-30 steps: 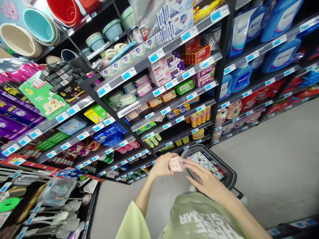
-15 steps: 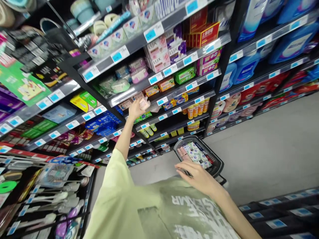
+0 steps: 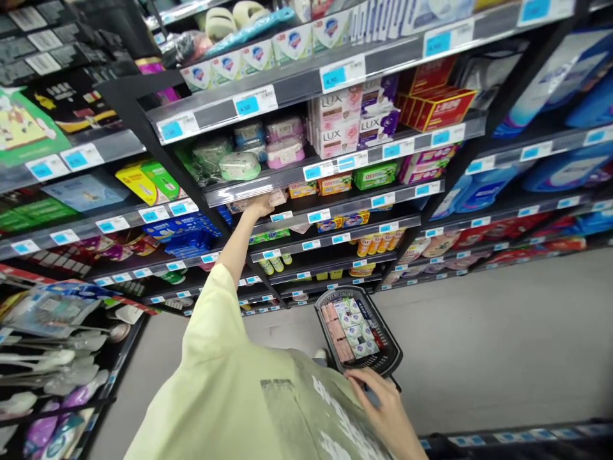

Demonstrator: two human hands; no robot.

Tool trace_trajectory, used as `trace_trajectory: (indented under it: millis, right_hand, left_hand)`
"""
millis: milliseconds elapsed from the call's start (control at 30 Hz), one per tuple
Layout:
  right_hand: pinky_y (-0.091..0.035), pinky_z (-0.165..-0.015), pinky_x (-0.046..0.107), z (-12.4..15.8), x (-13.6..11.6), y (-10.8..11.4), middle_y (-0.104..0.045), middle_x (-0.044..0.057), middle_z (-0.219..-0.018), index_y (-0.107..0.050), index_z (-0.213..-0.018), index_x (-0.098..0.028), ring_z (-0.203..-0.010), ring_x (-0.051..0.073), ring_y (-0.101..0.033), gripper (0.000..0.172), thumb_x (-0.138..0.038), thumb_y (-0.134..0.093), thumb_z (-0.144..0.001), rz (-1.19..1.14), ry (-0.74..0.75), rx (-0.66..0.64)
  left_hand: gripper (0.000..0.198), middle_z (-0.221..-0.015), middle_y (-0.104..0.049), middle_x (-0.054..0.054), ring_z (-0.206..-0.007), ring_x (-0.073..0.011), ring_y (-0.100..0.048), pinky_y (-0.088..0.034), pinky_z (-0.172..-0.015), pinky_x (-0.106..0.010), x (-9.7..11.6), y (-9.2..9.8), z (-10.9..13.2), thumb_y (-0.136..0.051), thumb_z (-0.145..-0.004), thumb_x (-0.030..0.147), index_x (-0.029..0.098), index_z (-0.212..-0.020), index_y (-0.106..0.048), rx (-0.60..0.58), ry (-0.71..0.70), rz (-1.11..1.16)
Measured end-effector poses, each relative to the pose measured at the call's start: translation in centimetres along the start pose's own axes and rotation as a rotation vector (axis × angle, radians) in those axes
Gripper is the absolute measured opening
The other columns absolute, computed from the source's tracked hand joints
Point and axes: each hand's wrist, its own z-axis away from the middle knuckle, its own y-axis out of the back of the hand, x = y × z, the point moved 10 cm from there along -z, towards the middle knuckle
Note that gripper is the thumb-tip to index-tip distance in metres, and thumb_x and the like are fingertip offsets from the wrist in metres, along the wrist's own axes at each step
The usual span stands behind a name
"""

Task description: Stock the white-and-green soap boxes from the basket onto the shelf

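Observation:
My left hand (image 3: 259,207) reaches into a middle shelf, its fingers closed around a small pale pink soap box (image 3: 276,198). Similar pink boxes lie beside it, partly covered by the hand. Orange-wrapped soap packs (image 3: 302,190) stand just to the right on the same shelf. Low in front of my shirt, my right hand (image 3: 380,402) hangs with loosely bent fingers, a gap between thumb and fingers and nothing seen in it. Its fingertips are near the close rim of a dark shopping basket (image 3: 390,338); contact is unclear. Inside lie pink boxes (image 3: 338,332) and white-green soap boxes (image 3: 359,332).
A shelf edge with price tags (image 3: 249,188) runs just above my left hand. LUX soap boxes (image 3: 338,124) are stacked higher up. Blue detergent bottles (image 3: 479,191) fill the bay at right. A rack of utensils (image 3: 52,364) stands at left. Grey floor (image 3: 479,319) stretches right of the basket.
My left hand has moved with the pink soap box from in front of the shelf to inside it. My right hand appears lower, nearer my body. The view has shifted.

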Motion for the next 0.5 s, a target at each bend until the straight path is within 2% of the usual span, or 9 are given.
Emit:
trace_trajectory:
  millis: [200, 333, 500]
  right_hand:
    - [-0.057, -0.083, 0.026, -0.3, 0.7, -2.0, -0.075, 0.003, -0.096, -0.072, -0.108, -0.027, -0.09, 0.018, -0.072, 0.018, -0.029, -0.055, -0.103, -0.024, -0.015, -0.066]
    - [-0.056, -0.082, 0.027, -1.1, 0.9, -2.9, -0.074, 0.004, -0.097, -0.072, -0.112, -0.027, -0.089, 0.019, -0.071, 0.02, -0.029, -0.054, -0.103, -0.01, -0.035, -0.112]
    - [-0.056, -0.084, 0.028, -1.9, 1.2, -3.2, -0.074, 0.005, -0.099, -0.072, -0.113, -0.027, -0.092, 0.02, -0.071, 0.02, -0.03, -0.054, -0.103, 0.007, -0.058, -0.148]
  left_hand:
    - [0.059, -0.157, -0.049, -0.016, -0.14, -0.0345, -0.051, -0.044, -0.112, -0.041, -0.2, -1.4, -0.8, -0.061, -0.095, 0.03, 0.022, -0.151, -0.043, -0.085, -0.033, -0.041]
    - [0.054, -0.15, -0.055, -0.019, -0.136, -0.0367, -0.054, -0.045, -0.11, -0.044, -0.3, -1.8, -0.8, -0.056, -0.097, 0.026, 0.019, -0.15, -0.045, -0.099, -0.052, -0.075]
    - [0.049, -0.149, -0.054, -0.021, -0.139, -0.038, -0.05, -0.04, -0.115, -0.048, -0.8, -2.0, -0.8, -0.049, -0.099, 0.024, 0.015, -0.148, -0.046, -0.04, -0.044, -0.076]
